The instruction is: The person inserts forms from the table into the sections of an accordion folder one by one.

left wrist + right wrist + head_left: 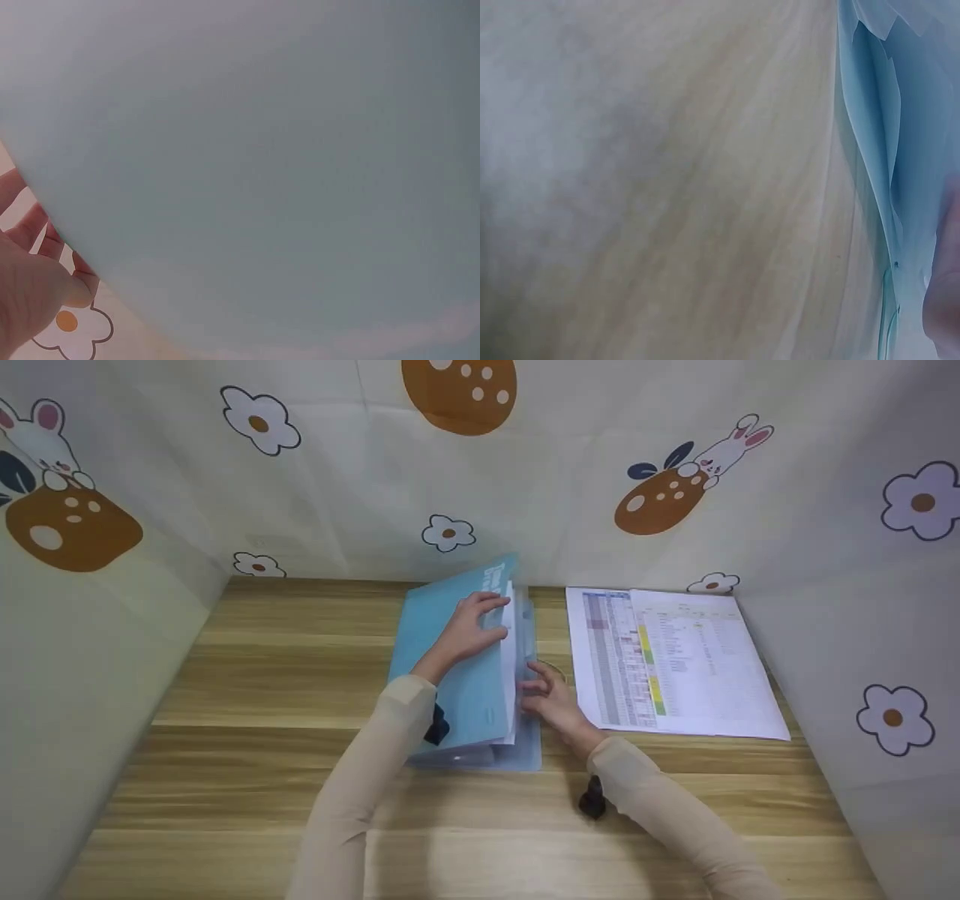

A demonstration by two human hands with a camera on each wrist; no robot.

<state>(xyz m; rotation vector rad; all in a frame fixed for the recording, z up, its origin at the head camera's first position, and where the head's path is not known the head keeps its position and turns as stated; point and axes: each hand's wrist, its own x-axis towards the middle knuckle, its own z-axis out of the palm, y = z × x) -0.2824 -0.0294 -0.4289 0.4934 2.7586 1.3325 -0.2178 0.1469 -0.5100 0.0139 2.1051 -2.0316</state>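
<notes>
A light-blue display folder (457,675) lies partly open, its front cover raised at a slant over white paper (511,660) and clear sleeves (528,637). My left hand (469,628) lies across the upper part of the cover and holds its free edge, fingertips curled over it. In the left wrist view the blue cover (262,172) fills most of the picture, with the left fingers (51,244) partly hidden past its edge. At the folder's right side, my right hand (555,703) has its fingers spread and loosely bent, tips by the sleeve edges. Fanned blue sheets (877,112) show in the right wrist view.
Printed sheets (682,667) with tables and coloured strips lie overlapping to the right of the folder. The wooden table (262,675) meets a patterned curtain (345,495) at the back and both sides. A small black device (592,800) hangs under the right wrist.
</notes>
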